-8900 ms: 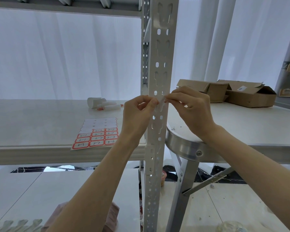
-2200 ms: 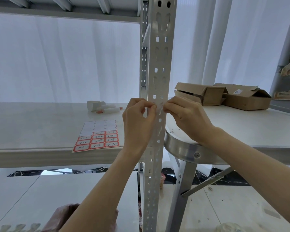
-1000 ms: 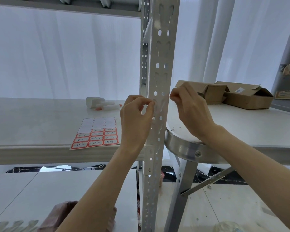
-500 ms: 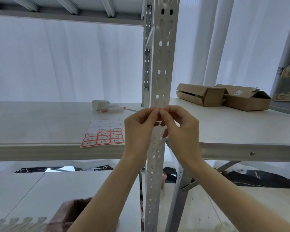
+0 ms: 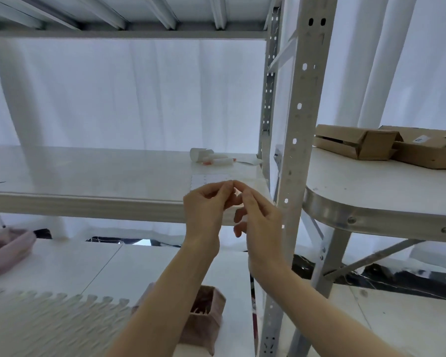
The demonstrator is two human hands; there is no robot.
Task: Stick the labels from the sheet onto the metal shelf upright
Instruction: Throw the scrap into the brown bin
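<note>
Metal upright (image 5: 303, 150), one; left hand (image 5: 204, 210), right hand (image 5: 260, 222) (fingers (image 5: 245, 194) touching).

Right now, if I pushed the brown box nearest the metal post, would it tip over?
Probably not: the brown box is low and wide, lying flat. It would likely slide on the smooth white table. Its thin cardboard looks light, and might dent if squeezed.

Most of the label sheet (image 5: 208, 179) hides behind left hand (image 5: 206, 208) and right hand (image 5: 259, 220)
</note>
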